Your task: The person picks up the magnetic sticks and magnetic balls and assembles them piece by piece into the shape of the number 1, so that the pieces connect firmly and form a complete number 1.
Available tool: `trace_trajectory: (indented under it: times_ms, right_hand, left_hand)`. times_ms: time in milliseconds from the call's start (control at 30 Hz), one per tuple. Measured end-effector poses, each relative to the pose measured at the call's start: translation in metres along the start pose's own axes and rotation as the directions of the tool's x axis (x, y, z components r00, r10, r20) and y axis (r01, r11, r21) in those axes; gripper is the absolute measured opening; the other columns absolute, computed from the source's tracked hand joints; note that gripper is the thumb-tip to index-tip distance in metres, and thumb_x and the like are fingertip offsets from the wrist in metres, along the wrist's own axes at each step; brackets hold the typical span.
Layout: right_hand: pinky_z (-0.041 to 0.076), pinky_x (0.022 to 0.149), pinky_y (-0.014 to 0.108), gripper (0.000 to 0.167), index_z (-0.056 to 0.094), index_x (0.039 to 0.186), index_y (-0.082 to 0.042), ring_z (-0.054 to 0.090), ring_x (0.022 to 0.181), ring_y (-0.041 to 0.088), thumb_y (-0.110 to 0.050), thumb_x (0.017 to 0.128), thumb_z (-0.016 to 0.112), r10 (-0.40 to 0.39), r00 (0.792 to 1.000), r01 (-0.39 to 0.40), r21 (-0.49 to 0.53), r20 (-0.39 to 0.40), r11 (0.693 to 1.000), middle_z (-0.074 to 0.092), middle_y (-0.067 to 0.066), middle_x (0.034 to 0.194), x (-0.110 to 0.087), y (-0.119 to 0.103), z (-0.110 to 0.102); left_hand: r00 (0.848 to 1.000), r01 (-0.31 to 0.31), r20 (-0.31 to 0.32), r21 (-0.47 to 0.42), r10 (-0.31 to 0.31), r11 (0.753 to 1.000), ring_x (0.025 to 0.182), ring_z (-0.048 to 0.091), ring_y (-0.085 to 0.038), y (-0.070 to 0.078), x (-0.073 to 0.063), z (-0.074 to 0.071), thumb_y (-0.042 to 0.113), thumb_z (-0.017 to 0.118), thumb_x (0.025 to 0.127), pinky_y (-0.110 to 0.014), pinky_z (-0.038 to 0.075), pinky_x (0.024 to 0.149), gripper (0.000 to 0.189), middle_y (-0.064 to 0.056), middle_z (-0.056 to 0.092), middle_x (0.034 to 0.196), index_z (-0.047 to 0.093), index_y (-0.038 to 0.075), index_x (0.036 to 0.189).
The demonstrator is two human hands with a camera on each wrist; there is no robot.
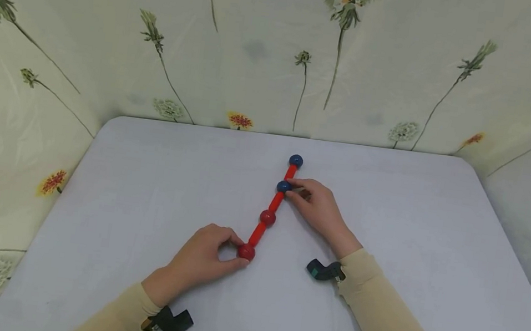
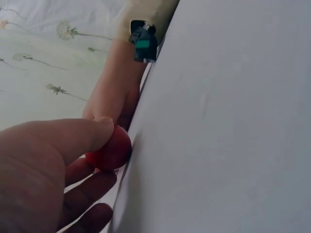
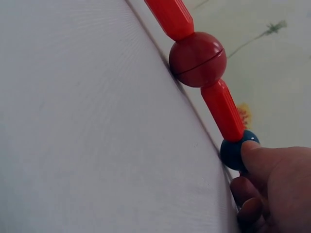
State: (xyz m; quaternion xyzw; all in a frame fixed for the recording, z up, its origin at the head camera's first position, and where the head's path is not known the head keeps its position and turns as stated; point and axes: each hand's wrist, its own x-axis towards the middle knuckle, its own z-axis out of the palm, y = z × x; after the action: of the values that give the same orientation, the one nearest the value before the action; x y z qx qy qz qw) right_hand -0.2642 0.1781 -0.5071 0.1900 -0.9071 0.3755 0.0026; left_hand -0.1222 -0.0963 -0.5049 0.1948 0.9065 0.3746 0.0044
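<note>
A straight chain of balls and red rods lies slantwise on the white table. My left hand (image 1: 206, 253) pinches the red ball (image 1: 246, 252) at its near end between thumb and fingers. Further along, a second red ball (image 1: 267, 218) joins two red rods (image 3: 222, 109). My right hand (image 1: 315, 205) pinches a blue ball (image 1: 284, 186) between thumb and forefinger. Beyond it, one more rod leads to another blue ball (image 1: 296, 161) at the far end. In the left wrist view, the thumb lies on top of the red ball (image 2: 116, 148).
The white table (image 1: 168, 175) has rounded far corners. Behind and beside it hangs a pale flower-patterned cloth (image 1: 261, 47). A black device sits at each wrist, one by the left sleeve (image 1: 171, 321) and one by the right sleeve (image 1: 324, 270).
</note>
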Motion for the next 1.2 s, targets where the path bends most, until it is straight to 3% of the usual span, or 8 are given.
trace_trajectory:
  times_ms: [267, 533, 1200]
  right_hand:
    - [0.052, 0.082, 0.034, 0.036, 0.068, 0.127, -0.02, 0.062, 0.091, 0.012, -0.03, 0.092, 0.072, -0.057, 0.997, 0.057, -0.001, 0.051, 0.998, 0.067, -0.005, 0.114, 0.005, -0.005, 0.003]
    - [0.051, 0.079, 0.032, 0.035, 0.069, 0.126, -0.022, 0.06, 0.088, 0.009, -0.028, 0.092, 0.072, -0.112, 0.99, 0.112, 0.005, 0.081, 0.994, 0.068, -0.008, 0.109, 0.009, -0.007, 0.008]
    - [0.052, 0.077, 0.029, 0.034, 0.069, 0.127, -0.026, 0.059, 0.086, 0.008, -0.029, 0.093, 0.071, -0.108, 0.988, 0.107, 0.016, 0.11, 0.994, 0.067, -0.013, 0.106, 0.011, -0.014, 0.016]
  left_hand:
    - [0.999, -0.054, -0.001, 0.011, 0.054, 0.998, 0.085, 0.055, -0.005, 0.012, -0.008, 0.006, 0.039, 0.081, 0.082, -0.028, 0.046, 0.073, 0.027, 0.018, 0.065, 0.093, 0.073, 0.024, 0.103]
    - [0.996, -0.085, -0.008, 0.01, 0.085, 0.996, 0.083, 0.055, -0.004, 0.014, -0.011, 0.012, 0.039, 0.081, 0.081, -0.026, 0.046, 0.073, 0.026, 0.019, 0.066, 0.092, 0.072, 0.025, 0.1]
    - [0.995, -0.096, -0.008, 0.005, 0.097, 0.995, 0.082, 0.056, -0.004, 0.02, -0.014, 0.015, 0.038, 0.083, 0.079, -0.026, 0.047, 0.075, 0.026, 0.017, 0.067, 0.091, 0.072, 0.024, 0.097]
